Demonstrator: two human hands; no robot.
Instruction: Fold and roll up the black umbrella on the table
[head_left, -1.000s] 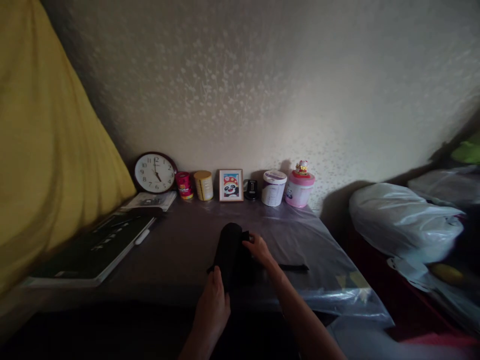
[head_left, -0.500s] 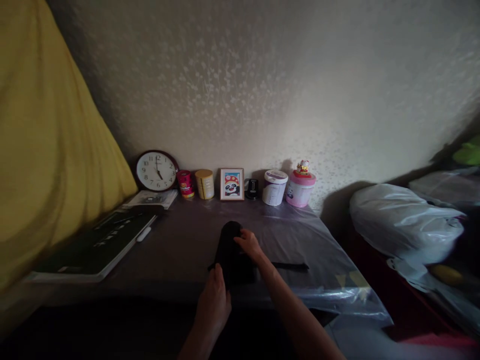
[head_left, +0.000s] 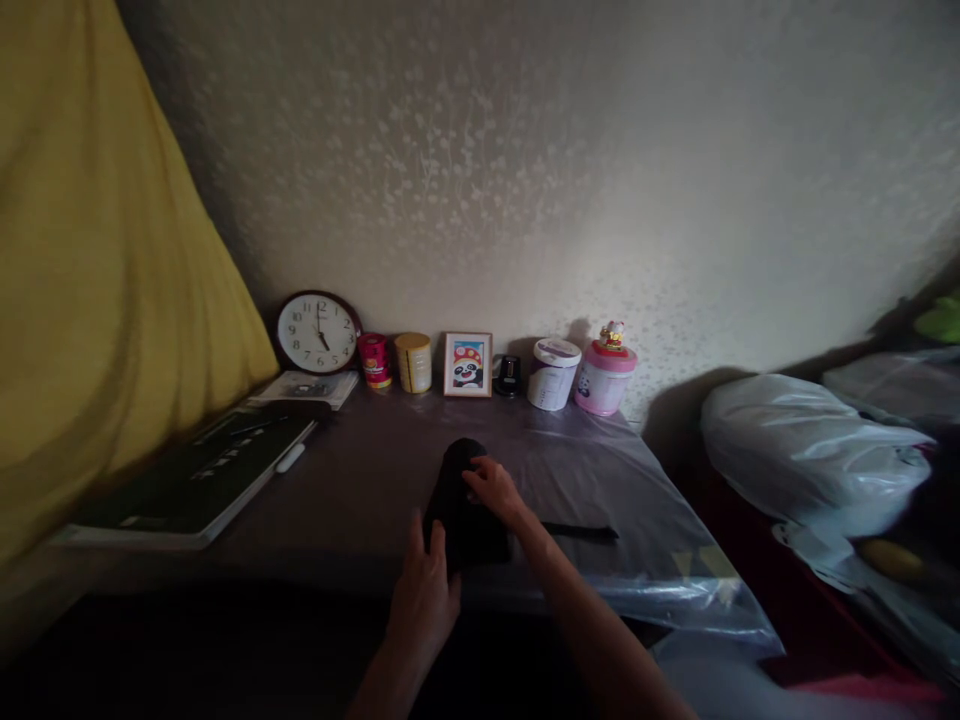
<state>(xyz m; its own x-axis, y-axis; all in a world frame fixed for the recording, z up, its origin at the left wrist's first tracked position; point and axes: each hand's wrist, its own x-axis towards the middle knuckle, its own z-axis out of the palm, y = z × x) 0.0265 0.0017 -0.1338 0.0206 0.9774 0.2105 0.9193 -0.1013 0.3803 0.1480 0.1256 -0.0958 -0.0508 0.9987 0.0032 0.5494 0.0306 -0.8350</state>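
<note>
A dark black fabric item, perhaps a small bag, lies near the table's front edge. Its exact kind is lost in the dim light. A thin black strap runs out from under my right forearm to the right. My right hand has its fingers closed in a pinch on the item's upper right part. At the lower left side of the item is my left hand, with its fingers apart and the fingertips close to the fabric edge.
Along the wall stand a clock, a pink can, a yellow can, a panda picture frame and two tubs. A large green book lies left, beside a yellow curtain. White plastic bags sit right.
My left fingers have spread from their hold on the black item's left edge. My right hand has shifted slightly and still pinches the fabric. The view has tilted a little.
</note>
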